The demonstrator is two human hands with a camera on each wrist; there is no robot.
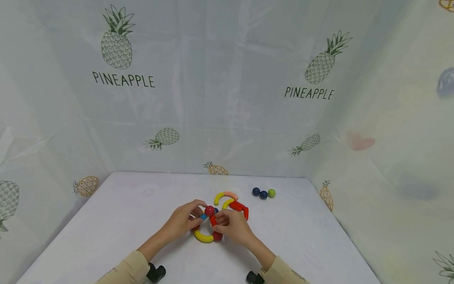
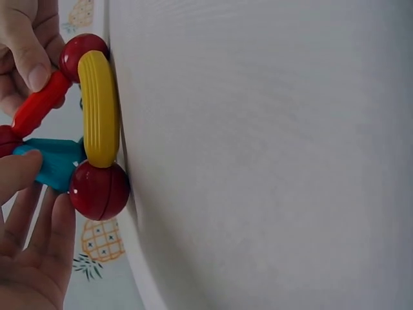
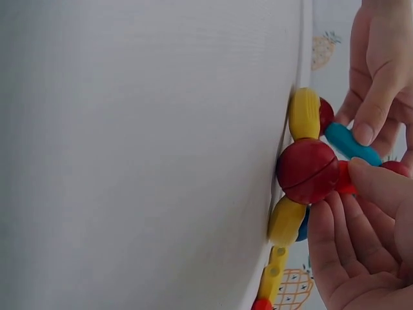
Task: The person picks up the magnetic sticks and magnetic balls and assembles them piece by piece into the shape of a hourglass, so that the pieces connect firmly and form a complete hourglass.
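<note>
Red balls joined by rods form a small raised frame on the table. A curved yellow rod (image 1: 203,236) lies low at its front, between a red ball (image 2: 100,190) on the left and another red ball (image 3: 308,171) on the right. My left hand (image 1: 183,219) pinches a blue rod (image 2: 54,160) that slopes up from the left. With thumb and fingers my right hand (image 1: 235,227) pinches a straight red rod (image 2: 40,103) on the other side. Both rods meet at a raised red ball (image 1: 210,211) between the hands. A dark blue ball (image 1: 216,210) shows partly behind it.
Past my right hand lie a curved yellow rod (image 1: 218,198), a salmon rod (image 1: 231,195), another yellow rod (image 1: 227,203) and several red rods (image 1: 237,206). Two dark blue balls (image 1: 263,195) and a green ball (image 1: 271,193) sit farther back on the white table (image 1: 301,236).
</note>
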